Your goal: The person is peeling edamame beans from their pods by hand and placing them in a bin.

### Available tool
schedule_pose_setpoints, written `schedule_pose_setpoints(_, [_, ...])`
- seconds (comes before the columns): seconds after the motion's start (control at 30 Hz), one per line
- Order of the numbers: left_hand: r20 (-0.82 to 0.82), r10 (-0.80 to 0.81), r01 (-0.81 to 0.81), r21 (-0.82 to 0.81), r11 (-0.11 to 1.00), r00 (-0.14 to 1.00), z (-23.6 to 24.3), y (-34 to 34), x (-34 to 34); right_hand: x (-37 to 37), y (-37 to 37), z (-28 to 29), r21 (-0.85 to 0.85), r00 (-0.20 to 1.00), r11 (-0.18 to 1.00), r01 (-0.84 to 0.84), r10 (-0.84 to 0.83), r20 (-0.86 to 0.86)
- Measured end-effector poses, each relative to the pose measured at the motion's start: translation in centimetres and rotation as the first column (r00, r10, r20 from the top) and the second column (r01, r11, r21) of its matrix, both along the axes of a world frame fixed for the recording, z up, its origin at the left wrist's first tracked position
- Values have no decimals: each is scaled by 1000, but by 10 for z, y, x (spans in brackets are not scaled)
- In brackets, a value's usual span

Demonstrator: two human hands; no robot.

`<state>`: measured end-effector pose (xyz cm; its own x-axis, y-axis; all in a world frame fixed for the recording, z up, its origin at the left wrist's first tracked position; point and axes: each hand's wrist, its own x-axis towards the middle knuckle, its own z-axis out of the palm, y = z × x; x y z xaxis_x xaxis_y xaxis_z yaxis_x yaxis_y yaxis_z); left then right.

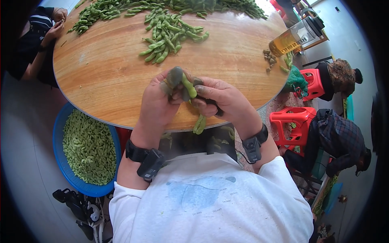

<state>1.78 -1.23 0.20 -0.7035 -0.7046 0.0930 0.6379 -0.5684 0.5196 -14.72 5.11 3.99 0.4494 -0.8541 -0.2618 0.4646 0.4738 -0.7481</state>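
Just above the near edge of the table, both hands meet at a green soybean pod point(189, 86). My left hand point(159, 101) pinches it from the left, and my right hand point(227, 96) has thumb and fingers closed at its right side. Dark coverings or stains show on several fingertips. Beneath the hands, another pod point(199, 124) hangs or lies by the table edge; what supports it is hidden. Beyond them a loose pile of green pods point(164, 38) lies on the round wooden table point(105, 77).
A blue basin point(58, 154) of shelled green beans stands at lower left. A lidded jug of amber liquid point(289, 40) is at the table's right, beside small brown lumps point(269, 58). Red stools point(293, 121) and people are to the right; another person's hands point(58, 22) are at upper left.
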Motion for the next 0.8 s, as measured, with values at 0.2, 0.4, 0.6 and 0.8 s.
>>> schedule_pose_setpoints(0.2, [120,171,-177,36,984,978,-1,5,-9,3,-8,-15,-330,826,938,104,-266,-496])
schedule_pose_setpoints(0.4, [337,344,-316,-136,939,876,-5,8,-13,10,-18,-21,-653,427,756,37,-603,-674])
schedule_pose_setpoints(0.6, [306,309,-297,-87,951,901,-2,6,-11,11,-23,-14,-118,864,931,346,-365,-346])
schedule_pose_setpoints(0.8, [548,565,-358,-444,822,617,-3,9,-18,12,-27,-20,-523,585,848,86,-468,-663])
